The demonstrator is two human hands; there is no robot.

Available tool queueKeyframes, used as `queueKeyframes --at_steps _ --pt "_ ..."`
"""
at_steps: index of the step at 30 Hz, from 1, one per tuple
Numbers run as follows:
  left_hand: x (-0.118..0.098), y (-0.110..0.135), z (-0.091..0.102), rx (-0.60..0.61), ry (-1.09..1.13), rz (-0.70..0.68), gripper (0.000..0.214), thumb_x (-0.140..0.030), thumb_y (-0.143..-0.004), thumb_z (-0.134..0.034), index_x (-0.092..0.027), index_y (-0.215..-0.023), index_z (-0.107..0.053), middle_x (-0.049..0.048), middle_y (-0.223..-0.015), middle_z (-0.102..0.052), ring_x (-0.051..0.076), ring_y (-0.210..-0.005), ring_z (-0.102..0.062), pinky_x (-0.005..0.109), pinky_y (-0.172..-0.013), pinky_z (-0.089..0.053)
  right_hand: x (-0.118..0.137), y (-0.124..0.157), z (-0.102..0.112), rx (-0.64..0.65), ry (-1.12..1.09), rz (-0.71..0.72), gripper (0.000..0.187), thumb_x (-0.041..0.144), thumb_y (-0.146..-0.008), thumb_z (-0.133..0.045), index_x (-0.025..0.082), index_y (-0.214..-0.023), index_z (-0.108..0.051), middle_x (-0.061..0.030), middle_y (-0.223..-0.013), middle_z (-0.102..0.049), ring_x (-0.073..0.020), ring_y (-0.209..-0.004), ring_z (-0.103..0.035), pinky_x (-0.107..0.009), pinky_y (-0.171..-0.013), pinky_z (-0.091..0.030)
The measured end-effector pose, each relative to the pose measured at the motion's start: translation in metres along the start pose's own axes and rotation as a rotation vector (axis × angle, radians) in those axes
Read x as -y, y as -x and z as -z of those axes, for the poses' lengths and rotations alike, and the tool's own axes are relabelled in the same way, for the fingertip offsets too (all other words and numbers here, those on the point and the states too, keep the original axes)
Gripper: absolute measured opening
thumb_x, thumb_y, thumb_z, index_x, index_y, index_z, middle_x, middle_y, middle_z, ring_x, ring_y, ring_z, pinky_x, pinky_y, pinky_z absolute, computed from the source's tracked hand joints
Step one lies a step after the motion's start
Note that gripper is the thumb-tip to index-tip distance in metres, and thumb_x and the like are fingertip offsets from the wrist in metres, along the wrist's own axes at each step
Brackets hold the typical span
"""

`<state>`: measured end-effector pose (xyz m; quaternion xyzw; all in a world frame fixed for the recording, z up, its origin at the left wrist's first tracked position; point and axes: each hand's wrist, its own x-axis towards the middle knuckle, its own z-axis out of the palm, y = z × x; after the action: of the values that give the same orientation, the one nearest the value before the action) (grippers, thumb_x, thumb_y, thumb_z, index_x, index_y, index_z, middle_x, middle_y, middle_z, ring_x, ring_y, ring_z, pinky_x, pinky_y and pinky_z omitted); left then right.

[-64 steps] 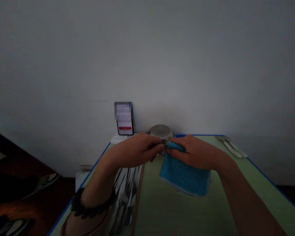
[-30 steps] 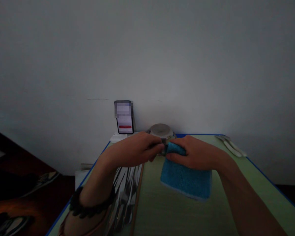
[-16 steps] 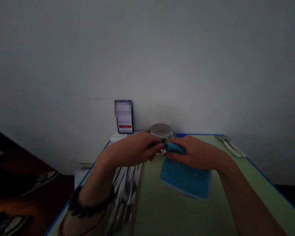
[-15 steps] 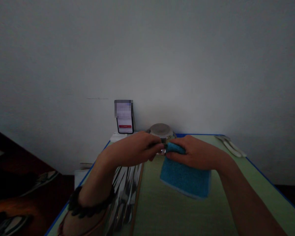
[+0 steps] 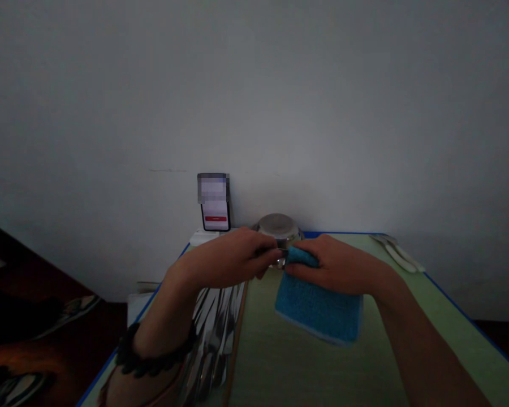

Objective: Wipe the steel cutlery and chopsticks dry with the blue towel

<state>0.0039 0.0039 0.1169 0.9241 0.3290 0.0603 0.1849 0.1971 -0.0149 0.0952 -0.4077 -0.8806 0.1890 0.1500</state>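
Observation:
My left hand (image 5: 241, 257) is closed, its fingertips pinching a thin metal utensil (image 5: 282, 250). Only a sliver of that utensil shows between the two hands, so its exact kind is hidden. Wrapped about its other end is a blue cloth (image 5: 320, 314), gripped between the thumb and fingers of my right hand (image 5: 339, 265). The lower part of the cloth hangs loose above the green table top (image 5: 297, 367). Just behind my fingertips stands an upturned metal bowl (image 5: 279, 226), partly covered by my hands.
Several pieces of metal cutlery (image 5: 214, 339) lie under my left forearm. White-handled utensils (image 5: 401, 257) rest at the back right edge. A phone (image 5: 216, 212) leans against the wall (image 5: 322, 113) at the back left. Shoes (image 5: 82, 308) show on the floor at left.
Both hands stay nearly in place. The cloth and my right hand have shifted very slightly left and down.

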Motion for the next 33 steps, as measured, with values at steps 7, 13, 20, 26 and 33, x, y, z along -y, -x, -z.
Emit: queueKeyframes --at_steps 7,13,20,26,33 --pt "0.006 -0.001 -0.001 0.091 0.07 0.04 0.035 -0.034 -0.09 -0.032 -0.014 -0.076 -0.057 0.0003 -0.064 -0.061 0.009 -0.058 -0.055 0.018 -0.053 -0.037 -0.001 -0.001 -0.004 0.0 0.091 -0.011 0.023 0.037 -0.084 -0.043 0.019 -0.087 -0.057 -0.0037 -0.081 -0.063 -0.0167 -0.071 -0.056 -0.028 -0.063 -0.037" --pt "0.005 -0.002 -0.001 0.112 0.068 0.044 0.04 -0.031 -0.091 -0.029 -0.013 -0.069 -0.057 0.0006 -0.06 -0.061 0.009 -0.055 -0.054 0.018 -0.055 -0.037 -0.001 -0.001 -0.005 0.015 0.073 -0.008 0.026 0.037 -0.086 -0.04 0.02 -0.094 -0.057 -0.0046 -0.087 -0.063 -0.0176 -0.078 -0.056 -0.03 -0.069 -0.038" --pt "0.015 0.007 0.004 0.061 0.072 0.098 0.04 -0.036 -0.091 -0.029 -0.013 -0.079 -0.059 0.0006 -0.062 -0.06 0.01 -0.055 -0.054 0.019 -0.053 -0.037 -0.003 0.001 -0.002 0.036 0.016 -0.017 0.027 0.043 -0.086 -0.041 0.021 -0.089 -0.056 -0.002 -0.082 -0.062 -0.0151 -0.071 -0.056 -0.027 -0.063 -0.038" --pt "0.015 0.008 0.003 0.056 0.1 0.106 0.04 -0.037 -0.091 -0.028 -0.013 -0.078 -0.058 0.001 -0.063 -0.06 0.01 -0.056 -0.054 0.019 -0.053 -0.037 -0.001 0.004 0.001 0.039 -0.006 -0.024 0.025 0.041 -0.085 -0.042 0.02 -0.088 -0.056 -0.001 -0.079 -0.062 -0.0136 -0.07 -0.056 -0.025 -0.062 -0.038" --pt "0.014 0.004 0.0 0.07 0.071 0.113 0.041 -0.038 -0.09 -0.027 -0.014 -0.074 -0.056 0.0004 -0.06 -0.059 0.009 -0.053 -0.052 0.018 -0.049 -0.034 -0.002 0.003 0.001 0.029 0.024 -0.041 0.023 0.037 -0.084 -0.044 0.019 -0.084 -0.057 -0.0022 -0.076 -0.062 -0.0142 -0.069 -0.056 -0.025 -0.06 -0.036"
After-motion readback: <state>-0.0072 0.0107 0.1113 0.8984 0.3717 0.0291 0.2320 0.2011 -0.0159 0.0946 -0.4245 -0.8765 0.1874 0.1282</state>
